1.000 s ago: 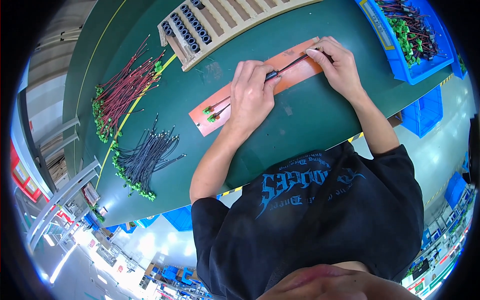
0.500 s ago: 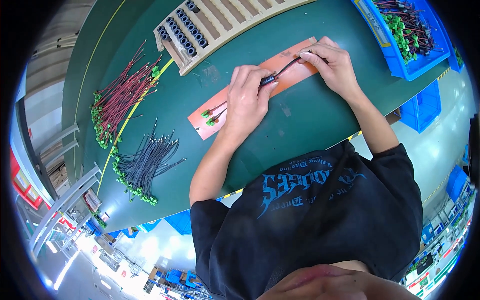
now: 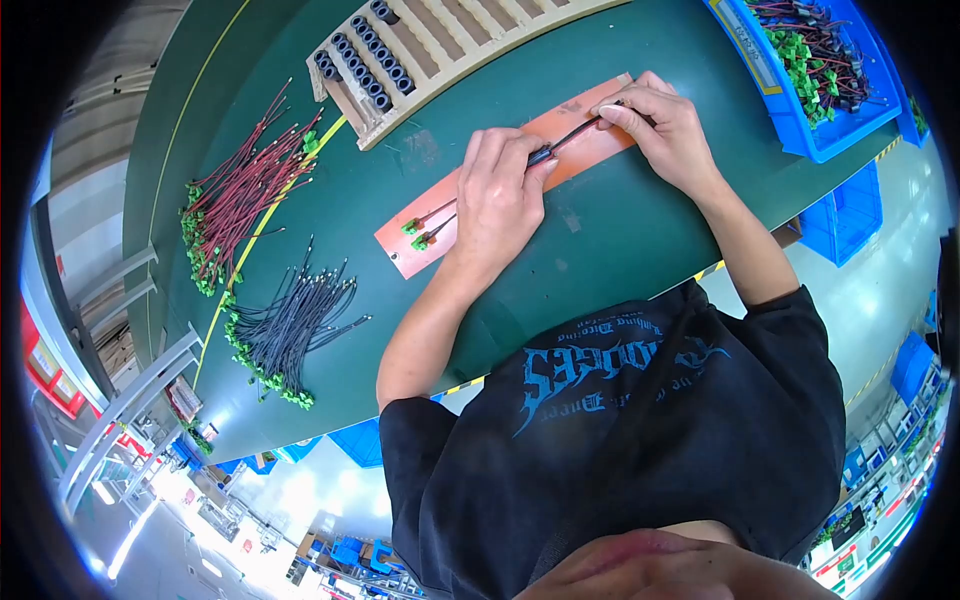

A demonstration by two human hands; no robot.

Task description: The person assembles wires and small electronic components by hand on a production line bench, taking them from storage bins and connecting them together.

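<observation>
A pair of wires, one red and one black, with green connectors (image 3: 421,240) at the left end, lies along an orange strip (image 3: 588,167) on the table. My left hand (image 3: 497,195) is closed on the wires, thumb and forefinger pinching a black ring-shaped core (image 3: 540,155) that sits around them. Farther right, my right hand (image 3: 657,128) pinches the same wires near their other end; its fingertips hide the wire tips. Between the two hands the wires run nearly straight.
Red wires (image 3: 250,190) and black wires (image 3: 300,315) with green connectors lie in bundles on the left. A slotted tray (image 3: 440,85) with several dark cores stands at the back. At the right edge, a blue bin (image 3: 822,150) holds wired pieces.
My left hand has shifted slightly right and away from me with the core. My right hand stays almost where it was.
</observation>
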